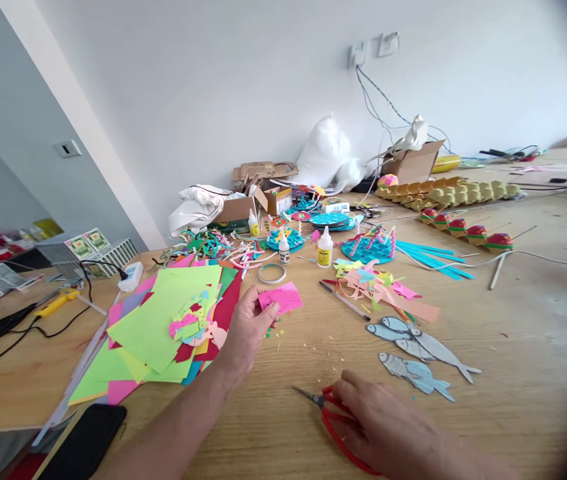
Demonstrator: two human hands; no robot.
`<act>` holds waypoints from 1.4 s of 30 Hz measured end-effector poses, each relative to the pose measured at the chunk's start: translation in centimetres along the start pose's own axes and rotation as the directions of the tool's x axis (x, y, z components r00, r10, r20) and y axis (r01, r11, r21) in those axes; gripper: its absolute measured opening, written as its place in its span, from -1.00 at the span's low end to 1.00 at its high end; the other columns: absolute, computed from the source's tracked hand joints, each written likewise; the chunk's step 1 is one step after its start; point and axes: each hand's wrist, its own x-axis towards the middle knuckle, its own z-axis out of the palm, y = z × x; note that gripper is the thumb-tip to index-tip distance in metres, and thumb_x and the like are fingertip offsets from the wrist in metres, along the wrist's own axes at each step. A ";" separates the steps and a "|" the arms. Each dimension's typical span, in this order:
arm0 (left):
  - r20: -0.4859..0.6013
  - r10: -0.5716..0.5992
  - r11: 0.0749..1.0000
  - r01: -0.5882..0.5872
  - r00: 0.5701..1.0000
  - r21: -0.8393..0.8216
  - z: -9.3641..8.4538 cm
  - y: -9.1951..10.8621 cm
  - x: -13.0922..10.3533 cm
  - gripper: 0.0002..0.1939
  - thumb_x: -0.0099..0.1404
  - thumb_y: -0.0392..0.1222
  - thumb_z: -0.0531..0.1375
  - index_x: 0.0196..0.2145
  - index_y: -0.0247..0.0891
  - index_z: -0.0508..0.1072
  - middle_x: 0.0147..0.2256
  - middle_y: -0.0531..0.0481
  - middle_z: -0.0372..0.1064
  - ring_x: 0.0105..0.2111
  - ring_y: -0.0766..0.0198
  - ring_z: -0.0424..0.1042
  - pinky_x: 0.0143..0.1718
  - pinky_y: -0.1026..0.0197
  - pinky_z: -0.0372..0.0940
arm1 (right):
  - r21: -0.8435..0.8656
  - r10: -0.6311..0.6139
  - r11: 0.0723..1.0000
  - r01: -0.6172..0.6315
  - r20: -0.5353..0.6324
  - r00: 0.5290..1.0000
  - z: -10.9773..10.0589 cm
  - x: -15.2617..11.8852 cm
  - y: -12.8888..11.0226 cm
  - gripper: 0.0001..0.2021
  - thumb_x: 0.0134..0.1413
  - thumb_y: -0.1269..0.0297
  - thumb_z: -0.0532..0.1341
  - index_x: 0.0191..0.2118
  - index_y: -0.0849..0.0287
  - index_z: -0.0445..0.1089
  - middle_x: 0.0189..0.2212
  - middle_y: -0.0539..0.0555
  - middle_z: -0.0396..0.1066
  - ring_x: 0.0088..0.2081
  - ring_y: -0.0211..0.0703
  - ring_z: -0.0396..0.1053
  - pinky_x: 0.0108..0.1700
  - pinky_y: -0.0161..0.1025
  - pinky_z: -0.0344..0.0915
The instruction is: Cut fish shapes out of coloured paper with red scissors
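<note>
A small piece of pink paper point(286, 298) with faint drawn lines is pinched between the thumb and fingers of my left hand point(248, 327), above the middle of the table. My right hand point(368, 413) is closed around the red handles of a pair of scissors point(330, 427), low over the wood; the dark blades point left and look nearly closed. To the left of my left hand lies a stack of coloured paper sheets point(148, 327), topped by a pile of small cut paper fish point(196, 323). Grey-blue paper fish point(420, 347) lie beyond my right hand.
Paper scraps point(388, 290), a pen point(346, 301), a tape roll point(272, 273) and glue bottles point(324, 249) lie ahead. Blue strips point(436, 257), egg cartons point(448, 193) and a white cable point(553, 257) are at the right. A phone point(86, 440) sits near the left edge.
</note>
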 end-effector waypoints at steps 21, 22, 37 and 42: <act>0.221 -0.009 0.995 -0.013 0.975 0.095 1.7 2.4 -0.1 -0.71 0.04 -0.26 0.17 -0.22 -0.22 0.35 -0.50 0.13 0.28 -0.54 0.39 0.24 -0.52 0.35 0.17 | 0.758 0.141 0.588 0.282 -0.439 0.887 -7.4 7.0 -0.3 -0.72 -0.26 0.21 0.30 -0.47 0.11 0.15 -0.62 -0.14 0.18 -0.56 -0.30 0.17 -0.52 -0.33 0.12; 0.195 0.000 0.999 -0.006 0.981 0.033 1.6 2.3 -0.2 -0.68 0.06 -0.22 0.18 -0.17 -0.21 0.31 -0.49 0.12 0.29 -0.53 0.39 0.25 -0.50 0.35 0.19 | 0.770 0.161 0.562 0.301 -0.460 0.873 -7.2 7.1 -0.4 -0.71 -0.26 0.20 0.30 -0.46 0.11 0.15 -0.62 -0.14 0.20 -0.55 -0.29 0.19 -0.51 -0.33 0.13; 0.126 -0.017 0.982 -0.007 0.992 0.190 2.3 0.8 0.0 -0.75 0.00 -0.09 0.17 -0.69 -0.24 0.24 -0.71 0.15 0.07 -0.64 0.41 0.06 -0.60 0.33 0.00 | 0.826 0.227 0.463 0.322 -0.461 0.858 -6.1 6.8 -1.7 -0.62 -0.31 0.10 0.37 -0.48 0.09 0.13 -0.60 -0.13 0.18 -0.53 -0.27 0.21 -0.46 -0.29 0.20; 0.234 -0.047 0.972 -0.010 0.971 0.236 1.8 0.9 0.1 -0.76 0.05 -0.15 0.15 -0.68 -0.23 0.22 -0.71 0.15 0.06 -0.66 0.42 0.04 -0.63 0.32 -0.03 | 0.824 0.225 0.469 0.319 -0.461 0.858 -6.2 6.5 -1.5 -0.64 -0.30 0.15 0.37 -0.48 0.10 0.15 -0.60 -0.13 0.17 -0.51 -0.26 0.24 -0.44 -0.29 0.21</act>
